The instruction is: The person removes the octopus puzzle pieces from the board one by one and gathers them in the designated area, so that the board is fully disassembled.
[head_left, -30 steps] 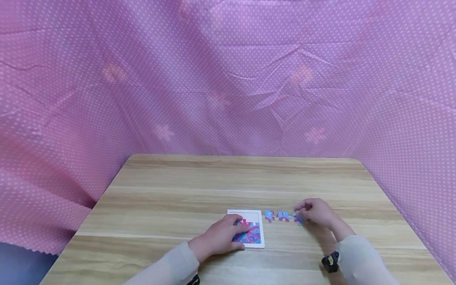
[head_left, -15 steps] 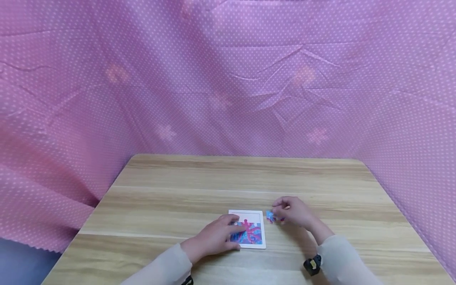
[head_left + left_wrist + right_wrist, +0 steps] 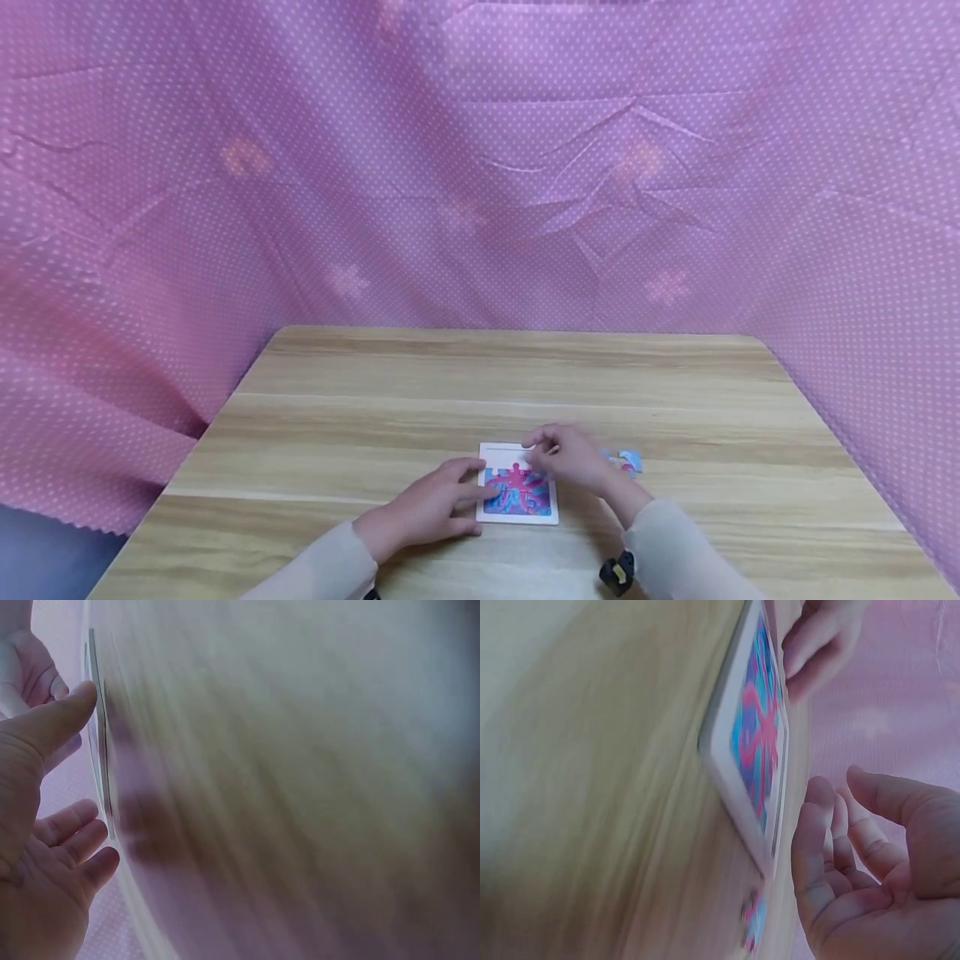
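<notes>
One nudge by the right grip (image 3: 568, 455), its hold unclear, could shift the puzzle tray (image 3: 517, 520), the left grip (image 3: 429, 507) being relaxed.

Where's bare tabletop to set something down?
Free: table beyond the puzzle tray, up to the pink curtain; also right of the loose pieces. Crowded: from left hand across the tray and right hand to the pieces.

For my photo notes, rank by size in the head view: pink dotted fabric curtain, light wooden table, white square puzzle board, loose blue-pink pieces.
Largest to smallest:
curtain
table
puzzle board
loose pieces, partly hidden
</notes>
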The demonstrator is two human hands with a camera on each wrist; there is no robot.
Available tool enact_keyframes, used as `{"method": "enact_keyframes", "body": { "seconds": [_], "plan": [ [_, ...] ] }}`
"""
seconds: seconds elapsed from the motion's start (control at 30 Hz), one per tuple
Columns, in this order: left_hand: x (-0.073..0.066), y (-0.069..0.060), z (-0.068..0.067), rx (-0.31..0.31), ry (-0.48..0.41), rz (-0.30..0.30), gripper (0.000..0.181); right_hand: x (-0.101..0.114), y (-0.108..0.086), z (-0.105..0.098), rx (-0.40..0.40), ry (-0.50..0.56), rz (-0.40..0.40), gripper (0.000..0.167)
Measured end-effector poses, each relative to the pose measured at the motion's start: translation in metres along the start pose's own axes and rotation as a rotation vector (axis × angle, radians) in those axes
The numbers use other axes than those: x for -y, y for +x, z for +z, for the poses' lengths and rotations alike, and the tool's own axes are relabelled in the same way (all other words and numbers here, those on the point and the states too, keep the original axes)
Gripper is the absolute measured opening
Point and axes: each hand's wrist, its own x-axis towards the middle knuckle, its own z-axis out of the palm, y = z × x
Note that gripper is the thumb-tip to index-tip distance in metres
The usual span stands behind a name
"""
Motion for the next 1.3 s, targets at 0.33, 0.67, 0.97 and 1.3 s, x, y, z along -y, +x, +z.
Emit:
{"method": "enact_keyframes", "body": {
  "seconds": [0.33,0.67,0.97,1.3],
  "plan": [
    [-0.003,-0.005,0.0,-0.017,0.016,0.034,0.044,0.009,0.002,0.022,0.053,-0.023,-0.021,0.015],
    [-0.003,-0.006,0.0,-0.006,0.005,0.022,0.043,0.009,0.002,0.033,0.046,-0.207,-0.085,0.018],
    [-0.004,-0.005,0.001,-0.004,0.019,0.02,0.042,0.01,0.004,0.036,0.049,-0.266,-0.075,0.014],
    [-0.007,-0.007,0.003,-0.004,0.028,0.009,0.042,0.011,0.001,0.038,0.058,-0.171,-0.037,0.007]
  ]
}}
